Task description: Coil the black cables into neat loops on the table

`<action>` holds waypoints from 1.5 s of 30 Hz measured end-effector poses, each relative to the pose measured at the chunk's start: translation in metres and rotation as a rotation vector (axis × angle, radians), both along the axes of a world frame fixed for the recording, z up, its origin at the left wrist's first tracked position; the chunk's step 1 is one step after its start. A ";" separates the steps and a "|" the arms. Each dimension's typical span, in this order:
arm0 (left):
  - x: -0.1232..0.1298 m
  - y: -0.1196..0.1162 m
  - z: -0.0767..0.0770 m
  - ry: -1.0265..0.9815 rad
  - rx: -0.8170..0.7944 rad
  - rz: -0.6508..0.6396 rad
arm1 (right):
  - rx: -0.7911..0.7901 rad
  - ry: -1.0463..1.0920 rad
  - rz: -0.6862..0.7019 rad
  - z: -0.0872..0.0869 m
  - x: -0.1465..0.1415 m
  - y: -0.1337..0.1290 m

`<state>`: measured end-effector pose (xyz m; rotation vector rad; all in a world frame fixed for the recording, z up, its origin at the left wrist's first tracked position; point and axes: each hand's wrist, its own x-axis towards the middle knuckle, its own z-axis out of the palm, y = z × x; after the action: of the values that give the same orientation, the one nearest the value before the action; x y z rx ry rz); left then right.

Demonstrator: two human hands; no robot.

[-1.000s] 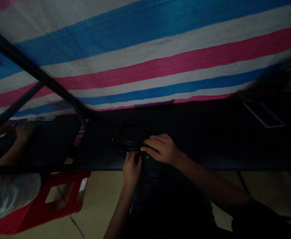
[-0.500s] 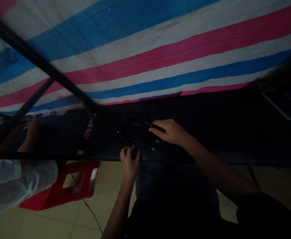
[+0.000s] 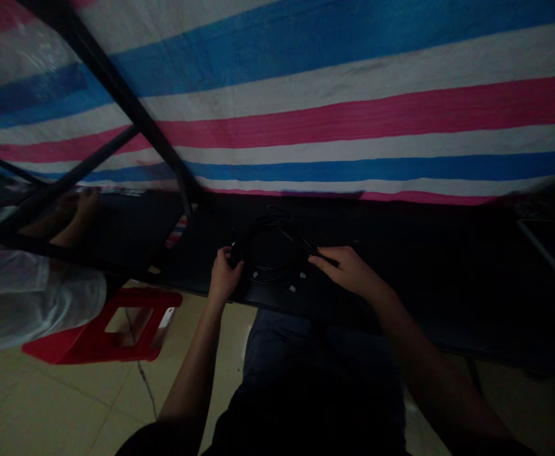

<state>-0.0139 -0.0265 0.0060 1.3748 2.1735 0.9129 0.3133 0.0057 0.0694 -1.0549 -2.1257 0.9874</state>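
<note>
A coiled black cable [image 3: 246, 256] lies on the dark table [image 3: 429, 272] in front of me. My left hand [image 3: 224, 275] is closed on the coil's left side, beside an upright end with a small pale tip. My right hand [image 3: 348, 268] pinches a thicker black section of the cable at the right side, fingers together. Small pale tags [image 3: 293, 289] show at the near side of the coil. In the dim light, the exact parts under my fingers are hard to make out.
A striped plastic sheet [image 3: 329, 123] hangs behind the table. To the left stands a dark metal frame [image 3: 161, 149], with a co-worker's hand [image 3: 86, 204] beyond it. A red stool [image 3: 147, 326] is below. At the far right lies a phone-like device [image 3: 550, 247].
My left hand has moved up and left along the coil, from the table's near edge. The right hand has shifted right and slightly down with its cable section. The camera view has also turned.
</note>
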 end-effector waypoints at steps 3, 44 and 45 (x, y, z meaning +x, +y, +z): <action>-0.008 0.009 0.001 -0.080 -0.030 -0.001 | -0.025 -0.003 -0.042 0.003 0.009 -0.005; 0.175 0.039 0.160 -0.321 0.789 -0.362 | -0.310 0.474 -0.284 0.084 0.024 -0.016; 0.169 0.038 0.163 -0.209 0.861 -0.308 | -0.317 0.441 -0.248 0.088 0.028 -0.012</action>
<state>0.1554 0.0116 0.1693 1.7898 1.3725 1.8706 0.3411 -0.0060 0.1572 -1.0939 -1.4794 1.3180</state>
